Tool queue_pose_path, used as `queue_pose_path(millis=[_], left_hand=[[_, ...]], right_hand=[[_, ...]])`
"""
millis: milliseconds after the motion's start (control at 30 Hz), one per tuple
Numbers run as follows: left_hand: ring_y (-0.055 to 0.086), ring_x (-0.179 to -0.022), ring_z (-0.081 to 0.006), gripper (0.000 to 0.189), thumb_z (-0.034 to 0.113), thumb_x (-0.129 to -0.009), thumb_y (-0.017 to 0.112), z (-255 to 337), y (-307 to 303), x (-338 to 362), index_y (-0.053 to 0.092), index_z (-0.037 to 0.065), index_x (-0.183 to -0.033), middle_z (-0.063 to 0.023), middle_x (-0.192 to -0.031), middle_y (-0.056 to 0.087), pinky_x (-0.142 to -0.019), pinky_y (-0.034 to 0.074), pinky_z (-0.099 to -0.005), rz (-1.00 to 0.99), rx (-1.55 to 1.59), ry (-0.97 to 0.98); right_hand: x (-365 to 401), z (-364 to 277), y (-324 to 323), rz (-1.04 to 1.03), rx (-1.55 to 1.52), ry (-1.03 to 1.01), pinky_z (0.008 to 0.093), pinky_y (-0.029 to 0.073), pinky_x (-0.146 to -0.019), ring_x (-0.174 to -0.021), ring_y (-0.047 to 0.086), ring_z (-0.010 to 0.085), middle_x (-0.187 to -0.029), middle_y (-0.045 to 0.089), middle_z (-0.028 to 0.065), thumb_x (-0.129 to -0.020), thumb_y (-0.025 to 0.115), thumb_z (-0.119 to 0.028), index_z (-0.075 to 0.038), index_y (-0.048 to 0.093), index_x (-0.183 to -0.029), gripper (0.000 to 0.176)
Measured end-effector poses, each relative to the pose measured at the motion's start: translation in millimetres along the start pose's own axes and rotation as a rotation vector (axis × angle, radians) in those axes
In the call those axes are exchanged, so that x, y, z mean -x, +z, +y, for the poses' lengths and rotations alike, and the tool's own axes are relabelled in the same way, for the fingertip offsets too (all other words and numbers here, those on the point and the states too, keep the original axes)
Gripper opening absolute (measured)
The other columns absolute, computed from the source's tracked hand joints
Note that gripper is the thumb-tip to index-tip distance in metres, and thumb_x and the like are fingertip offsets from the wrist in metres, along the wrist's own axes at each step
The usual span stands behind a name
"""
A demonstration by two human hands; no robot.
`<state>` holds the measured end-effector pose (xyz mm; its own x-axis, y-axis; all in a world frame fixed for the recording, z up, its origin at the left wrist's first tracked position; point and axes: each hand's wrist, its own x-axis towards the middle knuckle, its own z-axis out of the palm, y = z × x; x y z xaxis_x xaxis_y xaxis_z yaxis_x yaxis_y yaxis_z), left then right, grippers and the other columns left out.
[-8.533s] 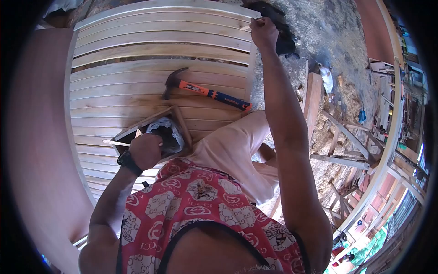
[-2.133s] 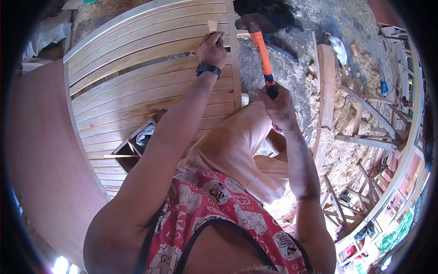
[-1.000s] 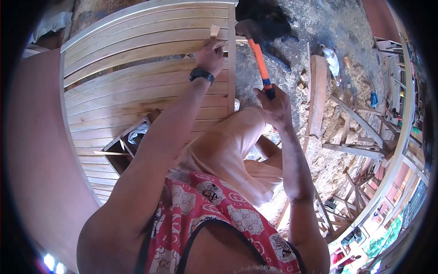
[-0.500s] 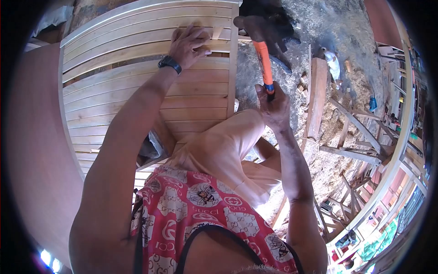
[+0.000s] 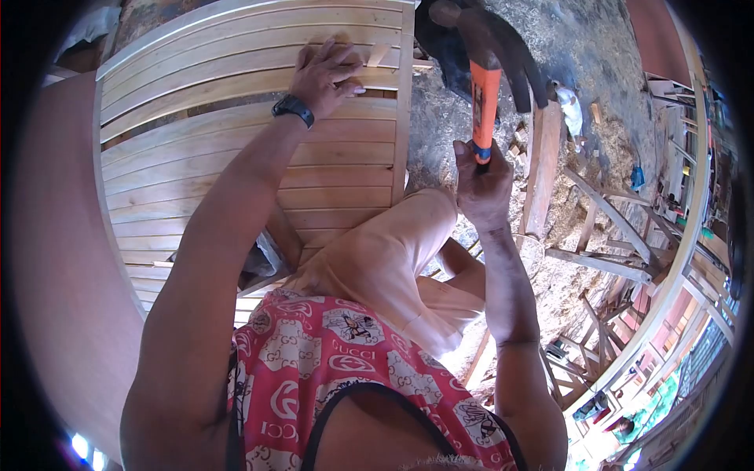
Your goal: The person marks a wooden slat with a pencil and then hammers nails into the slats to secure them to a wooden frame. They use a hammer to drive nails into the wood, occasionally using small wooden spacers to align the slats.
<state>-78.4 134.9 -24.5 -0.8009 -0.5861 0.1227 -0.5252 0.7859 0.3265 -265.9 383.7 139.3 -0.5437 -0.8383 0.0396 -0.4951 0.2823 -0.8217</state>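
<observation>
My right hand [image 5: 483, 187] is wrapped round the lower end of a hammer [image 5: 484, 102] with an orange handle. The hammer is raised to the right of a slatted wooden panel [image 5: 251, 161], and its dark head is smeared by motion. My left hand [image 5: 322, 78], with a black watch at the wrist, lies on the upper slats with its fingers spread. Just past its fingertips, a small pale piece of wood [image 5: 378, 55] rests across the slats. A dark gap runs between two slats beneath the left hand. The panel's long frame strip [image 5: 404, 102] edges its right side.
A wooden beam [image 5: 543, 169] lies on the ground to the right, with shavings and offcuts around it. Beyond it stand wooden trestle frames [image 5: 613, 216]. A large brown board [image 5: 59, 220] is on the left. My bent leg [image 5: 377, 235] is beside the panel.
My right hand and the hammer have shifted to the right, and the hammer head has swung up and right. My left hand stays in the same spot on the slats.
</observation>
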Motion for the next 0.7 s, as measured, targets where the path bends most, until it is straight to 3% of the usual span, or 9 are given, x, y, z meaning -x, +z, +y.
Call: queue_pose_path(millis=[100,133,233,267,300,400,500,533,700], left_hand=[[0.028,-0.150,-0.0250,0.042,0.052,-0.092,0.061,0,-3,0,0.070,0.030,-0.127,0.0031,-0.155,0.046,-0.120,0.014,-0.0557,-0.011,0.049,-0.018],[0.028,-0.150,-0.0251,0.042,0.051,-0.092,0.062,2,-5,1,0.070,0.030,-0.128,0.0026,-0.155,0.046,-0.120,0.014,-0.0560,-0.025,0.024,-0.016],[0.027,-0.151,-0.0253,0.042,0.050,-0.092,0.063,-1,-4,-5,0.069,0.029,-0.128,0.0016,-0.156,0.045,-0.120,0.013,-0.0565,-0.015,0.004,0.004],[0.027,-0.151,-0.0253,0.042,0.049,-0.092,0.063,0,-3,0,0.069,0.029,-0.129,0.0011,-0.156,0.045,-0.120,0.013,-0.0567,-0.013,0.017,0.013],[0.027,-0.151,-0.0253,0.042,0.049,-0.092,0.063,0,-3,1,0.069,0.029,-0.129,0.0011,-0.156,0.045,-0.120,0.013,-0.0567,-0.014,0.018,0.008],[0.028,-0.150,-0.0254,0.041,0.047,-0.091,0.065,3,-1,7,0.069,0.028,-0.128,0.0009,-0.155,0.046,-0.120,0.015,-0.0569,-0.023,0.047,-0.012],[0.028,-0.150,-0.0256,0.040,0.046,-0.091,0.065,2,-4,8,0.071,0.027,-0.126,0.0006,-0.155,0.047,-0.120,0.015,-0.0571,0.002,0.052,0.023],[0.028,-0.150,-0.0255,0.040,0.046,-0.091,0.065,3,-4,9,0.071,0.026,-0.126,0.0008,-0.154,0.047,-0.120,0.016,-0.0571,-0.019,0.054,0.011],[0.029,-0.150,-0.0259,0.041,0.047,-0.091,0.065,-1,-3,-1,0.070,0.026,-0.126,0.0012,-0.154,0.048,-0.120,0.016,-0.0564,0.036,0.018,0.040]], right_hand=[[0,33,15,-0.152,0.037,0.124,0.0350,0.042,-0.047,-0.046,0.051,0.0166,-0.055,0.054,0.0107,-0.096,0.070,-0.024,-0.001,0.054,-0.081,0.031],[-7,45,18,-0.258,0.201,0.217,0.0379,0.042,-0.046,-0.046,0.055,0.0233,-0.056,0.057,0.0125,-0.096,0.069,-0.028,-0.001,0.054,-0.081,0.035],[-16,25,8,-0.294,0.274,0.323,0.0399,0.043,-0.047,-0.047,0.058,0.0294,-0.057,0.059,0.0139,-0.096,0.068,-0.032,0.001,0.056,-0.083,0.037],[-14,23,5,-0.279,0.265,0.264,0.0367,0.043,-0.047,-0.048,0.057,0.0226,-0.057,0.059,0.0125,-0.096,0.070,-0.030,0.001,0.058,-0.087,0.034],[-10,18,3,-0.284,0.265,0.263,0.0367,0.043,-0.047,-0.048,0.057,0.0226,-0.057,0.059,0.0125,-0.096,0.070,-0.030,0.001,0.058,-0.087,0.034],[4,6,0,-0.027,-0.009,-0.016,0.0314,0.041,-0.046,-0.049,0.053,0.0099,-0.056,0.056,0.0080,-0.095,0.072,-0.023,0.001,0.059,-0.086,0.029],[5,35,13,-0.079,0.015,0.019,0.0326,0.042,-0.047,-0.049,0.053,0.0126,-0.056,0.057,0.0094,-0.095,0.072,-0.024,0.001,0.058,-0.083,0.031],[1,59,18,-0.230,0.191,0.197,0.0338,0.042,-0.047,-0.048,0.053,0.0151,-0.056,0.057,0.0114,-0.094,0.072,-0.025,0.001,0.058,-0.081,0.033],[-14,31,11,-0.248,0.212,0.242,0.0345,0.040,-0.045,-0.045,0.051,0.0153,-0.055,0.056,0.0105,-0.095,0.071,-0.025,0.000,0.057,-0.080,0.033]])
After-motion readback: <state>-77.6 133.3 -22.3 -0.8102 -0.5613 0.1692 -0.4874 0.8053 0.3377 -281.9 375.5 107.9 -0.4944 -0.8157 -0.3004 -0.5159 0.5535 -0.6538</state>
